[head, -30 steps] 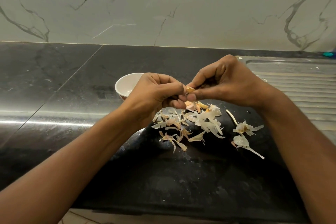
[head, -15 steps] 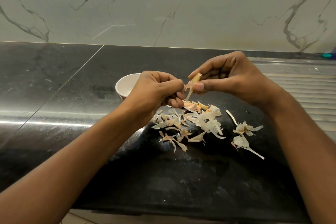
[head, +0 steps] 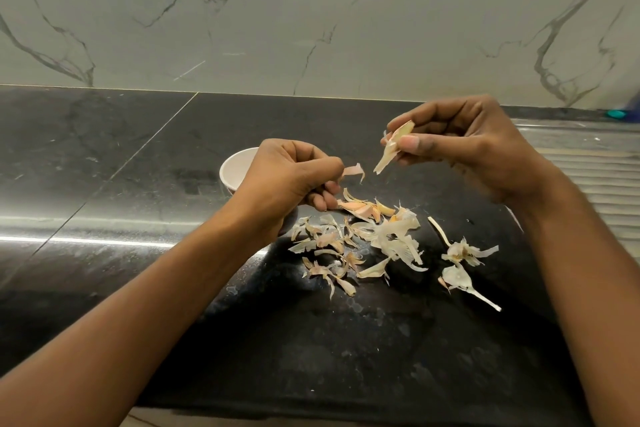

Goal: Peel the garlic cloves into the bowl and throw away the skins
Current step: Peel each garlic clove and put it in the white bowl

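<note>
black stone worktop (head: 104,184) carries a scatter of papery garlic skins (head: 391,239), pale and pinkish, lying between the two forearms. the right hand (head: 478,149) is held above the pile, its grip clamped on a garlic clove (head: 398,137): thumb and curled fingers pinch the clove's upper end, and a loose pale flap of skin hangs from it down and to the left. the left hand (head: 291,180) is lower and apart from the right, fingers curled, its grip pinched on a small pinkish strip of skin (head: 355,170) that sticks out past the thumb towards the clove without touching it. a small white bowl (head: 233,166) stands on the worktop just behind the left hand, which hides most of it; what lies inside cannot be seen. to the right of the pile, near the right forearm, lie two dried stem pieces (head: 460,253) with white husk on them. a ribbed steel drainboard (head: 588,177) fills the right edge, and a grey-veined marble backsplash (head: 311,28) rises behind the worktop
</note>
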A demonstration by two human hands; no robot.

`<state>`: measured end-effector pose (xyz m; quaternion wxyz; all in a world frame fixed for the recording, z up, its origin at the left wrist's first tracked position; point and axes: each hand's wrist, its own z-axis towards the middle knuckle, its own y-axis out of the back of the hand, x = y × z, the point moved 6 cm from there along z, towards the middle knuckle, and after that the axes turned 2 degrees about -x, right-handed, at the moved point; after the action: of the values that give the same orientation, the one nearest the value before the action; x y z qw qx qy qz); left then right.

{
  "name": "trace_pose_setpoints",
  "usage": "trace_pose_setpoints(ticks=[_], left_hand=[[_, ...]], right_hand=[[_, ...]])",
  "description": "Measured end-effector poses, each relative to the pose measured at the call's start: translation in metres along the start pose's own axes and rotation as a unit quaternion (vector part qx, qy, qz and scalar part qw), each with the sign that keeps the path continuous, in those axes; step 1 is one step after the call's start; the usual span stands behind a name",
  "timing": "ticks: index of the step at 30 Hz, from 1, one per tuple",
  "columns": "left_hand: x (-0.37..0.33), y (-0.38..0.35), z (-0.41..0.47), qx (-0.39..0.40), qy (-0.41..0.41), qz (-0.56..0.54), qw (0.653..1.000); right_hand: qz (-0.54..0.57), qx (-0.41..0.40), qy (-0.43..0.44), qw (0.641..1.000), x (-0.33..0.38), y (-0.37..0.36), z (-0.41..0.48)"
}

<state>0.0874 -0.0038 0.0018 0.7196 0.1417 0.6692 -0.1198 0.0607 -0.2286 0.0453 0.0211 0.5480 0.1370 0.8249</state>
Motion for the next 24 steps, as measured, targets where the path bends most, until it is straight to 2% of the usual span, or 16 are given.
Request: trace_pose_setpoints(ticks=[7,15,19,24], left_hand=[[-0.004,0.000,-0.001,0.003,-0.071,0.083,0.994],[-0.002,-0.008,0.000,0.035,-0.084,0.092,0.992],[-0.003,-0.008,0.000,0.034,-0.095,0.079,0.992],[-0.002,-0.010,-0.001,0.035,-0.121,0.121,0.985]], right_hand=[[-0.052,0.079,-0.059,0.994,-0.008,-0.016,-0.001],[-0.074,0.098,-0.096,0.988,-0.013,-0.022,-0.001],[-0.085,0.100,-0.089,0.987,-0.012,-0.025,-0.001],[-0.076,0.097,-0.086,0.989,-0.011,-0.027,-0.001]])
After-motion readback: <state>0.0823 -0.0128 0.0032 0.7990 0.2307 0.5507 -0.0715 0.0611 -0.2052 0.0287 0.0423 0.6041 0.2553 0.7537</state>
